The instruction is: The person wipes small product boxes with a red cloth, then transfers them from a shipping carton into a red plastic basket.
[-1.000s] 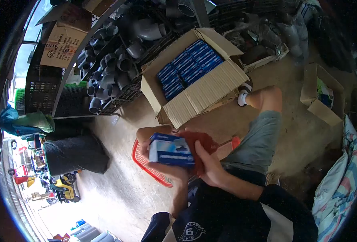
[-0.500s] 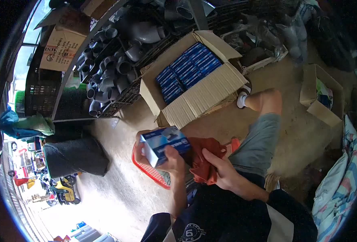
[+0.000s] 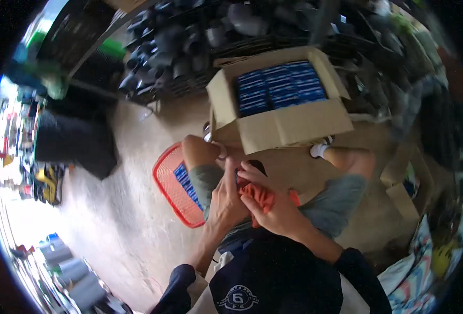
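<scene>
A bunched red cloth (image 3: 258, 197) lies between my two hands, close in front of my body. My right hand (image 3: 277, 205) closes around it, with the thumb pressed along the folds. From the other side, my left hand (image 3: 226, 201) is held against the cloth, fingers raised and close together. Just beyond my fingertips a dark rounded object (image 3: 256, 166) shows; its kind is hidden. To the left stands a red plastic basket (image 3: 164, 175) with blue-and-white boxes (image 3: 187, 184) in it, partly covered by my leg.
An open cardboard carton (image 3: 294, 125) packed with rows of blue boxes (image 3: 281, 88) stands ahead. Behind it, grey pipe fittings (image 3: 189, 42) fill crates. At right are a smaller open carton (image 3: 406, 183) and a striped sack (image 3: 412, 272). A dark roll (image 3: 74, 141) stands left.
The blue-and-white box that was in my left hand is no longer there. Both hands have come together at the red cloth. My view has shifted, and the basket shows more fully.
</scene>
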Tool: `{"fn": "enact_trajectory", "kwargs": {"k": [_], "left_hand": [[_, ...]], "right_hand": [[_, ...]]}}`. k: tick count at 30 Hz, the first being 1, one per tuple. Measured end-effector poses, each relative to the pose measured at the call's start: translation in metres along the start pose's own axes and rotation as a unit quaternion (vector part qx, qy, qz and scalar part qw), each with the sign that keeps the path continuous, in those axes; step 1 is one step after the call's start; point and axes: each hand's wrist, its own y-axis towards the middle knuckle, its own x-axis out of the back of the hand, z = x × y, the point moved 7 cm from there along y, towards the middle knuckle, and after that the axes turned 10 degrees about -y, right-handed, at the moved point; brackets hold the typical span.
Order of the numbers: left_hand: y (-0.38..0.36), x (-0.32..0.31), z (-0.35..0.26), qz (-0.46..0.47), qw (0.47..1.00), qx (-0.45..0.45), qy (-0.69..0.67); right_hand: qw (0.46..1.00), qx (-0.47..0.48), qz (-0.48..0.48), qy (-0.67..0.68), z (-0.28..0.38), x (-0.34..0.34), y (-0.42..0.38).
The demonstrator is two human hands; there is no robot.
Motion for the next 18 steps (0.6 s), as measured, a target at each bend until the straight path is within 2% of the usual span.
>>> {"fn": "enact_trajectory", "kwargs": {"k": [1,2,3,4,5,6,9,13,16,18], "left_hand": [[-0.005,0.011,-0.004,0.003,1.0,0.011,-0.001],[-0.011,0.02,-0.003,0.006,1.0,0.025,-0.002],[-0.015,0.026,-0.009,-0.005,0.999,-0.046,0.006],[-0.034,0.03,-0.009,-0.018,0.995,-0.077,0.053],[-0.037,0.034,-0.008,0.008,0.999,-0.032,0.038],[-0.041,0.036,-0.005,0.034,0.999,0.014,0.017],[-0.054,0.057,0.016,-0.023,0.999,0.03,0.035],[-0.065,0.069,0.04,-0.068,0.995,0.066,0.012],[-0.072,0.063,0.066,-0.074,0.991,0.094,0.063],[-0.076,0.081,0.101,-0.13,0.975,0.18,0.024]], "right_hand": [[0.998,-0.011,0.028,0.061,-0.009,-0.018,0.002],[0.993,-0.067,0.063,0.076,-0.018,-0.028,0.001],[0.984,-0.121,0.098,0.085,-0.02,-0.035,0.006],[0.972,-0.174,0.132,0.088,-0.024,-0.044,0.009],[0.956,-0.2,0.104,0.186,-0.039,-0.062,0.008],[0.968,-0.165,0.103,0.159,-0.033,-0.071,0.008],[0.99,-0.066,0.105,0.069,-0.011,-0.09,0.008],[0.981,-0.109,0.162,-0.011,-0.002,-0.11,0.01],[0.968,-0.112,0.219,-0.052,0.005,-0.121,0.017],[0.958,-0.089,0.266,-0.062,0.014,-0.129,0.017]]}}
